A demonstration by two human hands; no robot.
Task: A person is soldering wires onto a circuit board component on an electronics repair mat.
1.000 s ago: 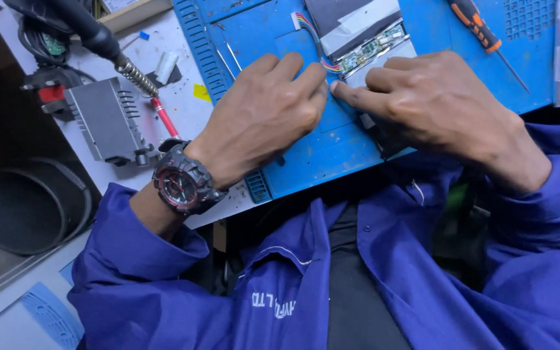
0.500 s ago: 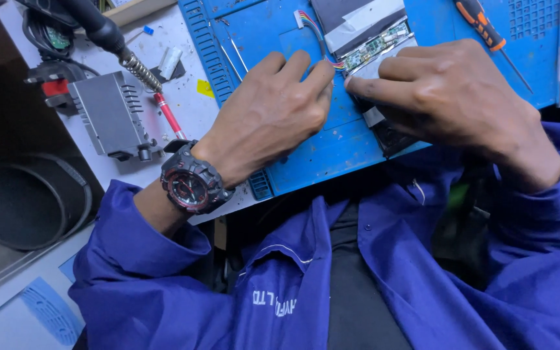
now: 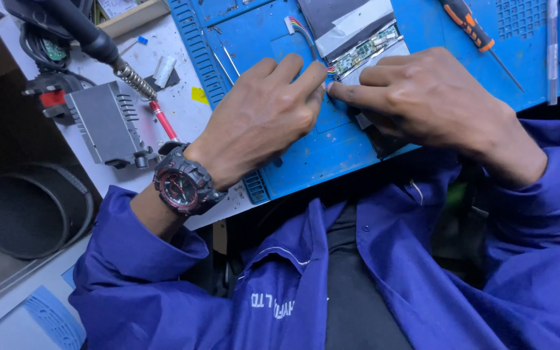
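Here, in the head view, the left hand [image 3: 264, 113] lies knuckles up on the blue work mat [image 3: 306, 165], its fingers curled and its thumb and forefinger tips pinched together on something too small to make out; the right hand [image 3: 422, 97] meets it fingertip to fingertip, the forefinger stretched out and pressing at the same spot, the other fingers folded under. Just beyond the two sets of fingertips sits a small green circuit board [image 3: 361, 50] at the edge of a flat pack wrapped in grey and white tape [image 3: 345, 19], and a bundle of coloured wires [image 3: 306, 35] with a white plug runs from above the left hand down to where the fingers meet. A black and red wristwatch [image 3: 183, 185] sits on the left wrist. Out past the left hand's knuckles lie a soldering iron [image 3: 92, 39] and a grey metal block [image 3: 102, 123], and a red pen [image 3: 163, 120] lies near the watch. Beyond the right hand, well apart from it, lies an orange-handled screwdriver [image 3: 471, 29]
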